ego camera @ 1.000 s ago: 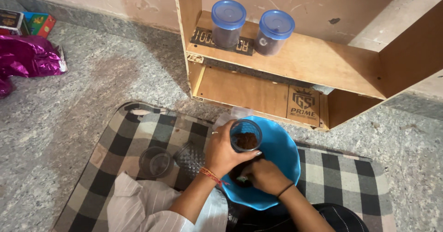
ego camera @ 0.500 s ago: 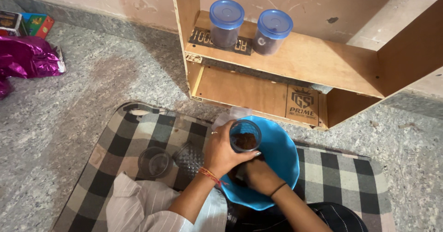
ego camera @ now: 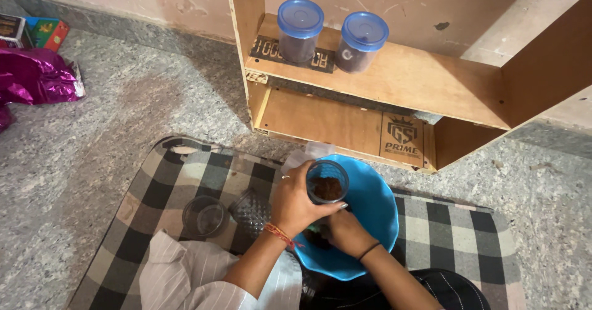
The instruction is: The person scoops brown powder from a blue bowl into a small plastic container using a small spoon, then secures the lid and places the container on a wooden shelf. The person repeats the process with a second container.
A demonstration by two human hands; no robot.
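Head view showed the right hand (ego camera: 345, 231) low in the round blue plastic bowl (ego camera: 376, 205), fingers curled on something dark, though I could not tell how firmly. The left hand (ego camera: 296, 202) was wrapped around the small clear jar of brown contents (ego camera: 327, 188), upright over the bowl's near rim. If it tilted, its contents could spill onto the checked mat (ego camera: 450, 236). Beyond stood two blue-lidded jars (ego camera: 330, 31) on the wooden shelf (ego camera: 419, 82).

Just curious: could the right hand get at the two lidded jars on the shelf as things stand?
Probably not: the right hand is down in the blue bowl, and the jars stand well beyond, though nothing blocks the shelf.
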